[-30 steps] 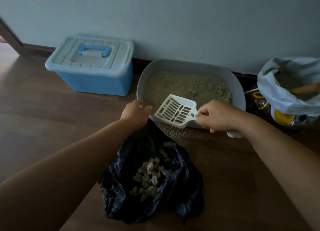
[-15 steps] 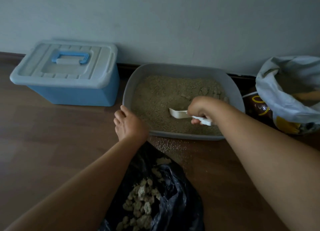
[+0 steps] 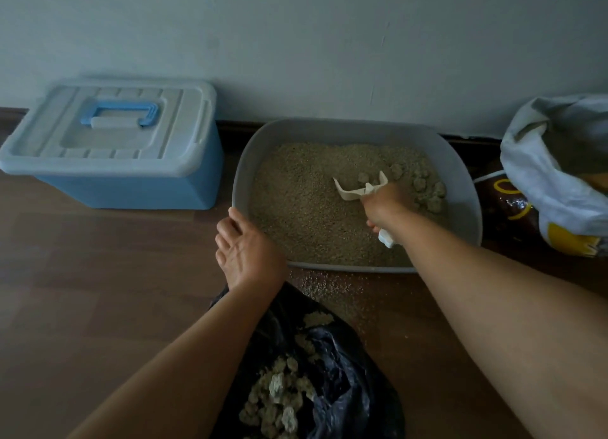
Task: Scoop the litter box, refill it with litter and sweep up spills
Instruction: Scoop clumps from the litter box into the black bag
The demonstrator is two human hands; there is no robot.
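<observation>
A grey litter box [image 3: 467,188] full of tan litter stands against the wall. My right hand [image 3: 383,205] grips the white scoop [image 3: 357,188], whose blade is dug into the litter beside several clumps [image 3: 427,188] at the box's right. My left hand [image 3: 248,252] rests on the box's front left rim, fingers curled over the edge. A black rubbish bag [image 3: 342,386] lies open on the floor in front, holding several scooped clumps. Spilled litter grains [image 3: 329,285] dot the floor just before the box.
A blue storage bin [image 3: 115,162] with a pale lid stands left of the box by the wall. An open litter sack [image 3: 556,175] leans at the right edge. The floor is brown wood.
My right hand has carried the scoop from above the bag's edge into the box and pushed it toward the clumps at the right. My left hand left the bag and took the box's rim.
</observation>
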